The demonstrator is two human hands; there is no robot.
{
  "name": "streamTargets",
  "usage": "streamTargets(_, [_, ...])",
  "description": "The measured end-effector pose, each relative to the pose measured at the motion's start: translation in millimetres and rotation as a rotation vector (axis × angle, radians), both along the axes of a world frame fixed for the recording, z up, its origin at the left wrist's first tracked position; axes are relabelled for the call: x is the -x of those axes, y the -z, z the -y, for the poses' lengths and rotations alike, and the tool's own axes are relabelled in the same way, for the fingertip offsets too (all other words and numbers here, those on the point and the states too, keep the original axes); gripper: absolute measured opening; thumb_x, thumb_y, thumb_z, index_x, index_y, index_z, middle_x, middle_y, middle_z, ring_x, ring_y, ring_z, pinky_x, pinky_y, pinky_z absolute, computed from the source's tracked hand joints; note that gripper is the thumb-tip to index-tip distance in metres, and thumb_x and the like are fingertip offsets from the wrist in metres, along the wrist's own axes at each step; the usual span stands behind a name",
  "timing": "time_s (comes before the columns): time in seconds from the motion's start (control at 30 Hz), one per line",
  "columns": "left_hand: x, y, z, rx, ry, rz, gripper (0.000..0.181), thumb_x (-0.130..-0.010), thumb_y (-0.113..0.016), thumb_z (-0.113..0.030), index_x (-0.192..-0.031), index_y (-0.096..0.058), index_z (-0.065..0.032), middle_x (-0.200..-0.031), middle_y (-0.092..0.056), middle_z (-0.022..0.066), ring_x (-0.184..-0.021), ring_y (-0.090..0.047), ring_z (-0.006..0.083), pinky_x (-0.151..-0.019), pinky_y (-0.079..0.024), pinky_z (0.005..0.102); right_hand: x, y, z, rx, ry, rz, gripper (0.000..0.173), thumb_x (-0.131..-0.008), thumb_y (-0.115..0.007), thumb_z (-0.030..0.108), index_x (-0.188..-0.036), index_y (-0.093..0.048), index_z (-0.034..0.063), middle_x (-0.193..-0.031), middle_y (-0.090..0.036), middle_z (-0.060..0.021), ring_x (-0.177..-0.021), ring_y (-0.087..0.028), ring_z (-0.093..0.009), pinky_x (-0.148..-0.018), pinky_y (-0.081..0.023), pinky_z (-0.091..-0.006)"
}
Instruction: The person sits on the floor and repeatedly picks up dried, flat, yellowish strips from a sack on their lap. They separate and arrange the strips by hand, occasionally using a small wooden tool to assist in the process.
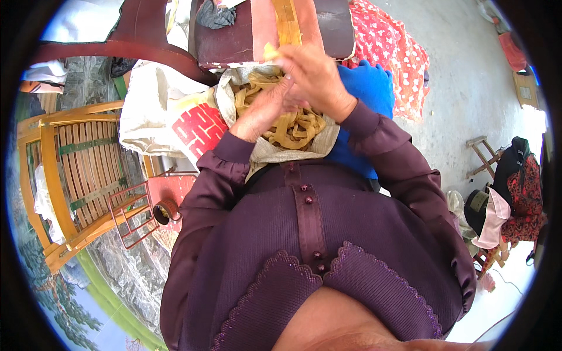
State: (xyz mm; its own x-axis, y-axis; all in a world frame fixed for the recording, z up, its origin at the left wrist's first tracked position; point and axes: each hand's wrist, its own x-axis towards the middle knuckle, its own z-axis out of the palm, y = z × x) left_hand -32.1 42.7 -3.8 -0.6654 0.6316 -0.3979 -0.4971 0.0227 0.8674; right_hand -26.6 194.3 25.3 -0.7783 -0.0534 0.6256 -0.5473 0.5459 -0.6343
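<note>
Both my hands meet above an open woven sack [263,150] on my lap. Inside the sack lie many curled, flat yellow-brown strips [303,129], whose material I cannot settle. My right hand [314,72] is bent over, its fingertips around a small pale yellow piece [270,52]. My left hand [274,103] is just below it, thumb pointing up towards the right hand. Its fingers are partly hidden and blurred, so whether it holds something is unclear. Beyond the hands stands a bench with a dark red top [226,46] and a yellow wooden bar [287,22].
White bags with a red printed pattern [199,127] lie left of the sack. A bamboo-slat chair [94,162] and a red metal-framed stand [164,188] with a brown mug [167,211] are farther left. Blue cloth [369,87] and red patterned fabric [390,57] lie right.
</note>
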Motion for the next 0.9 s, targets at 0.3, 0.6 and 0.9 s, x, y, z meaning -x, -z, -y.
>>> streamTargets(0.3, [-11.3,0.1,12.7,-0.348,-0.309,0.282,0.024,-0.096,-0.042,-0.019,-0.113,-0.053,-0.0067,-0.106,-0.056,0.0023,-0.09,-0.055,0.0122,-0.076,-0.046,0.0264,-47.4,4.2,26.3,0.458,-0.291,0.424,0.012,-0.089,-0.057,0.011,-0.098,-0.059,0.002,-0.072,-0.055,-0.0056,-0.065,-0.053,-0.013,-0.06,-0.046,-0.0272])
streamTargets(0.6, [-22.9,-44.2,8.2,0.356,-0.137,-0.67,0.019,-0.088,-0.049,-0.011,-0.102,-0.062,-0.0072,-0.08,-0.06,0.001,-0.074,-0.056,0.0203,-0.07,-0.045,0.0321,-28.2,-3.7,13.7,0.205,-0.066,0.278,0.017,-0.094,-0.05,0.018,-0.093,-0.054,0.0017,-0.072,-0.058,-0.0133,-0.062,-0.056,-0.03,-0.057,-0.046,-0.0347])
streamTargets(0.9, [-11.9,-60.3,-1.3,0.228,-0.449,-1.543,0.023,-0.085,-0.05,-0.001,-0.108,-0.056,-0.0018,-0.092,-0.055,0.0163,-0.084,-0.056,0.0317,-0.076,-0.046,0.0352,-32.6,-30.8,-3.2,1.439,-1.004,1.284,0.019,-0.096,-0.046,0.027,-0.099,-0.05,0.0082,-0.069,-0.046,-0.0002,-0.047,-0.037,-0.006,-0.047,-0.04,-0.0242])
